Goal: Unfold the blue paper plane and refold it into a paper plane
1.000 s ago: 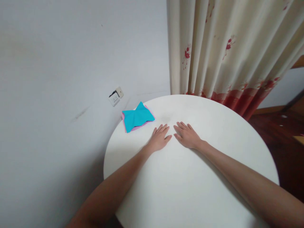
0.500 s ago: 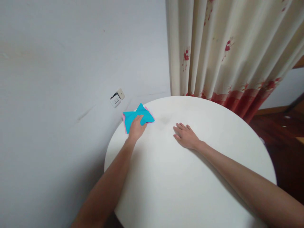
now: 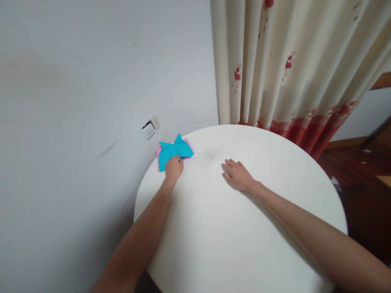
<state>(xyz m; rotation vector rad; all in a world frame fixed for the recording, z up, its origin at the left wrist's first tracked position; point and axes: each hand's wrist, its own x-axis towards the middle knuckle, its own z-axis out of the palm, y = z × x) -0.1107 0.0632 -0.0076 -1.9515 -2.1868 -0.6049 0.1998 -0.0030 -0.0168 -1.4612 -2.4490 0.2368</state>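
The round white tabletop point(image 3: 232, 236) fills most of the view, set close against a pale wall point(image 3: 76, 81) with a flowered curtain point(image 3: 290, 61) hanging behind its far edge. Both bare forearms stretch across it. The right hand point(image 3: 236, 176) lies flat and palm down near the middle, fingers spread and holding nothing. The left hand point(image 3: 174, 167) has its fingers curled down over the near edge of the blue paper point(image 3: 174, 149); they seem to pinch that edge, though the fingertips are hidden under the hand, so how firm the hold is cannot be told. The blue paper sits at the far left rim of the tabletop, on top of at least 1 pink sheet point(image 3: 158, 156) that shows along its left and right borders. It is creased into a bow-like shape with a peak pointing away toward the wall, and its long axis runs left to right, tilted slightly up to the right. Judging from this, a pull on the blue sheet could drag the pink one with it, or nudge both over the rim just beside them, since the stack lies so near the edge; a hard pinch might also flatten the creases. A small wall socket point(image 3: 150, 128) sits just beyond the stack
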